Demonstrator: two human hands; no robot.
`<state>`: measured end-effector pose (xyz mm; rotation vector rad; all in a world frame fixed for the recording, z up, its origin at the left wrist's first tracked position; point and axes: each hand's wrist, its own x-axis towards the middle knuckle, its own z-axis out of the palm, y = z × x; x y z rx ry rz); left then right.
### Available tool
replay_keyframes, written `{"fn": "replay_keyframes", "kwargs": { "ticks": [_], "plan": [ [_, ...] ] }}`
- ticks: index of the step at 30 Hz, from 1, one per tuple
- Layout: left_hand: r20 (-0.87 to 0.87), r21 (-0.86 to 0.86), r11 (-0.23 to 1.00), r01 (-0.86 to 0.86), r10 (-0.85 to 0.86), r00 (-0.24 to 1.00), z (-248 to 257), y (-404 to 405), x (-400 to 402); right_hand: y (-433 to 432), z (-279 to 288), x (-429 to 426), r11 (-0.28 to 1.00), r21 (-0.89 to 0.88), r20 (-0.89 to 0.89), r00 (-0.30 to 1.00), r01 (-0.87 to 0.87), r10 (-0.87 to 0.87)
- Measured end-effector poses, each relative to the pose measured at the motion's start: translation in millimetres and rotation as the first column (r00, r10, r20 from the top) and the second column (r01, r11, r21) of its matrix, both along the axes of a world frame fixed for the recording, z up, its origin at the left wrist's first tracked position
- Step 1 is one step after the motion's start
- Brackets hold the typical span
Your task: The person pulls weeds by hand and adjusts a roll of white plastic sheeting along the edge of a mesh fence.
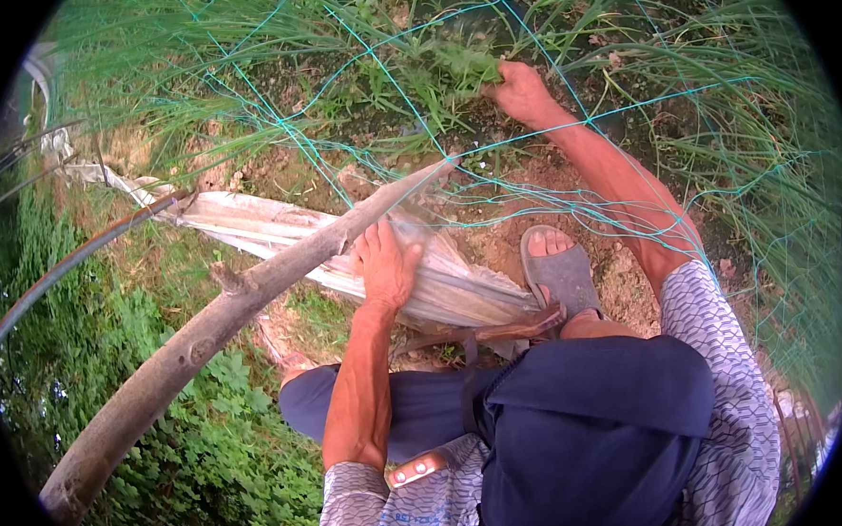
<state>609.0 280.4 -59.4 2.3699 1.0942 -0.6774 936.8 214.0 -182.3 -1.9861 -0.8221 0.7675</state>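
Note:
My right hand (524, 97) reaches past the turquoise netting (451, 154), with its fingers closed on a clump of green weeds (468, 69). Motion blurs the leaves there. The arm runs behind several net strands. My left hand (387, 265) lies on a gathered, pale plastic sheet (262, 225), its fingertips meeting the lower edge of a wooden pole (251, 290). Whether those fingers grip the pole or only rest against it is unclear. Around the right hand stand low weeds and long, thin green stalks (668, 71) in brown soil.
A bent, rusty metal tube (71, 270) curves in from the left. Leafy plants (208, 431) fill the lower left. A curved wooden piece (510, 326) lies by my sandalled foot (560, 270). Loose netting hangs along the right (787, 294).

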Motion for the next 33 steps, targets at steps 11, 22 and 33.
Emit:
{"fn": "replay_keyframes", "kwargs": {
  "ticks": [11, 22, 33],
  "plan": [
    [-0.083, -0.006, 1.000, 0.001, -0.001, 0.997, 1, 2, 4, 7, 28, -68, 0.946, -0.108, 0.276, 0.905, -0.305, 0.324],
    [-0.007, -0.002, 1.000, -0.017, 0.017, 1.000, -2, 1, -2, 17, 25, -37, 1.000, -0.025, 0.096, 0.995, -0.009, 0.012],
    [-0.019, 0.009, 1.000, -0.006, 0.006, 1.000, 0, 0, 0, 43, 20, -60, 0.943, -0.081, 0.463, 0.825, -0.324, 0.323]
  ]
}}
